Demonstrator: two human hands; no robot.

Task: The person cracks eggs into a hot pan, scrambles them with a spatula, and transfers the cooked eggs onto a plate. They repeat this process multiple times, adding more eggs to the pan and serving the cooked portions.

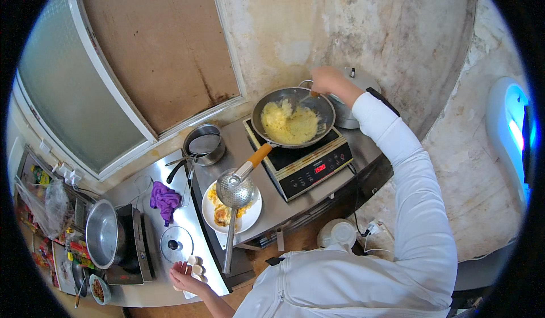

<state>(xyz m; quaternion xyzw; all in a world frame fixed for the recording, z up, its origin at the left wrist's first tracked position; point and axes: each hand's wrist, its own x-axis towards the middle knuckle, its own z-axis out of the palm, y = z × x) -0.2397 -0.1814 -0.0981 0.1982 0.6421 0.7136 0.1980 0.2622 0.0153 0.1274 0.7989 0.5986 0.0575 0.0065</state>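
My right hand [330,82] grips the wooden handle of a utensil [304,99], whose metal end rests in the egg mixture. The wok [315,137] holds this yellow, partly set egg [294,124] and sits on an induction cooker [313,173] with a lit red display. Its orange-brown wok handle [257,156] points toward me. My left hand [186,278] hovers low by several eggshells [196,269] at the counter's front edge; its fingers are loosely curled, with nothing visible in them. A perforated skimmer [235,190] lies across a white plate [254,220] of fried egg [222,216].
Left of the plate are a glass lid [176,245], a purple cloth [164,199] and a saucepan [208,158] with a strainer in it. A steel pot [102,235] stands on another cooker [136,250]. Behind my right forearm sits a lidded metal pot [349,120].
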